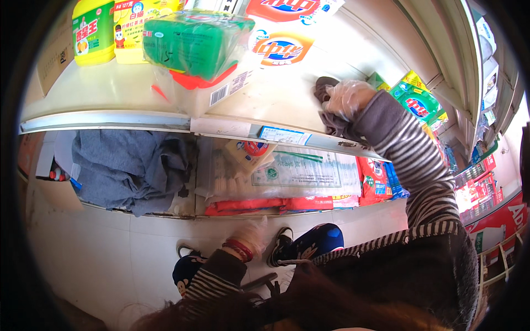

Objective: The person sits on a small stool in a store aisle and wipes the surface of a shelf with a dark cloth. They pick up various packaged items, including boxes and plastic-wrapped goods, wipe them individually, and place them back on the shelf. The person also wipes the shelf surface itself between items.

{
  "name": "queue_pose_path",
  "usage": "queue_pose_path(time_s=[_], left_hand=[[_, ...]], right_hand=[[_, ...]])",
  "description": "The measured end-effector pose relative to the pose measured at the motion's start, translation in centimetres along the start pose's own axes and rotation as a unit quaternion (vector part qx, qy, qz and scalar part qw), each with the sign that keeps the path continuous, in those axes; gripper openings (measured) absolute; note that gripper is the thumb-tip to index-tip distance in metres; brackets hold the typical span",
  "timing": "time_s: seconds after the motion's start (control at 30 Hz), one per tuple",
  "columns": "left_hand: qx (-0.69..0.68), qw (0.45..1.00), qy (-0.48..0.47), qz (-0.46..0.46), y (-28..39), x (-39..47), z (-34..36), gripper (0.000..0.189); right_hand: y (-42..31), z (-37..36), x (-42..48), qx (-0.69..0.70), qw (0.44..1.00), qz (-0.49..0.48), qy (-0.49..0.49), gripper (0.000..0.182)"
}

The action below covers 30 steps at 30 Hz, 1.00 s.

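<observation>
My right hand, in a clear plastic glove, grips a dark crumpled cloth on the white upper shelf. Part of the cloth hangs towards the shelf's front edge. Just right of this hand stand green and yellow soap packs, partly behind my striped sleeve. Low over the floor, between my knees, is my left hand, also gloved, with a red band at the wrist. It touches no shelf, and blur hides how its fingers are set. Left of the cloth lie an orange-and-white soap pack and a clear-wrapped green soap bundle.
Yellow detergent jugs and a cardboard box stand at the upper left. On the lower shelf are a grey-blue cloth, a plastic-wrapped bundle and red detergent bags. A price label is on the shelf edge.
</observation>
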<state>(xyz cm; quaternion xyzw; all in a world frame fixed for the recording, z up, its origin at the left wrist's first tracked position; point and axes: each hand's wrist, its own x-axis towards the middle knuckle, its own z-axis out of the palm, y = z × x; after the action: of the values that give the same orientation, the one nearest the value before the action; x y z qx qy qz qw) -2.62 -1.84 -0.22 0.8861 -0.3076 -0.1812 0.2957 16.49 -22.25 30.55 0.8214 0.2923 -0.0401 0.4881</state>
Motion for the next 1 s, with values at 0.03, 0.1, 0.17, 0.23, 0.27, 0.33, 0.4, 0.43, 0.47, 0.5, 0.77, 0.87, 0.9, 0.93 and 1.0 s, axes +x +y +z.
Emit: queue_pose_path(time_s=[0.03, 0.1, 0.17, 0.23, 0.27, 0.33, 0.4, 0.43, 0.47, 0.5, 0.77, 0.87, 0.9, 0.93, 1.0], left_hand=[[0.004, 1.0, 0.015, 0.012, -0.4, 0.0, 0.4, 0.074], [0.011, 0.999, -0.025, -0.022, 0.1, -0.2, -0.1, 0.072], [0.011, 0.999, -0.038, -0.028, 0.7, -0.2, -0.7, 0.071], [0.001, 1.0, -0.021, -0.008, 0.9, -0.1, -0.5, 0.07], [0.002, 1.0, -0.015, 0.006, 1.1, 0.2, -0.5, 0.071], [0.0, 1.0, -0.004, 0.027, 0.9, 0.8, -0.2, 0.073], [-0.005, 1.0, -0.029, 0.003, 1.6, 0.6, -1.8, 0.075], [-0.008, 0.999, -0.042, -0.007, 2.0, 0.4, -2.4, 0.075], [0.0, 1.0, -0.031, -0.003, 1.9, 0.5, -2.0, 0.074], [0.009, 1.0, -0.019, -0.004, 1.1, 0.9, -1.4, 0.074], [-0.332, 0.934, 0.13, 0.027, -0.2, 1.3, -0.5, 0.048], [-0.725, 0.673, 0.141, -0.043, 1.4, -0.2, -2.7, 0.036], [-0.61, 0.765, 0.206, 0.015, 3.1, -2.6, -5.2, 0.033], [-0.478, 0.836, 0.258, 0.074, 4.7, -4.7, -7.5, 0.029], [-0.421, 0.847, 0.298, 0.127, 7.1, -7.0, -11.7, 0.027]], right_hand=[[-0.4, -0.4, -0.4, -0.008, 1.0, 0.009, -0.001, 0.018], [0.8, 0.3, 0.6, 0.037, 0.996, 0.057, -0.055, 0.021], [2.0, 0.9, 1.9, 0.072, 0.989, 0.104, -0.076, 0.024], [3.0, 1.6, 3.6, 0.096, 0.983, 0.146, -0.063, 0.026], [4.2, 4.3, 5.8, 0.051, 0.988, 0.13, -0.065, 0.03], [3.3, 2.1, 6.6, 0.102, 0.982, 0.161, -0.004, 0.041], [3.0, 1.4, 7.4, 0.162, 0.971, 0.176, 0.026, 0.065], [2.9, 1.6, 7.3, 0.184, 0.966, 0.177, 0.034, 0.064], [3.0, 1.9, 6.8, 0.206, 0.961, 0.178, 0.041, 0.064], [2.9, 2.0, 6.6, 0.23, 0.956, 0.177, 0.051, 0.063], [2.4, 3.9, -0.5, 0.417, 0.906, -0.002, 0.072, 0.047], [-1.2, -1.0, 0.1, 0.542, 0.83, 0.024, 0.129, 0.033], [-3.0, -4.8, 0.3, 0.374, 0.904, 0.091, 0.184, 0.03], [-3.7, -6.8, 0.6, 0.394, 0.899, 0.114, 0.154, 0.033], [-3.2, -5.9, 0.9, 0.314, 0.926, 0.082, 0.192, 0.038]])
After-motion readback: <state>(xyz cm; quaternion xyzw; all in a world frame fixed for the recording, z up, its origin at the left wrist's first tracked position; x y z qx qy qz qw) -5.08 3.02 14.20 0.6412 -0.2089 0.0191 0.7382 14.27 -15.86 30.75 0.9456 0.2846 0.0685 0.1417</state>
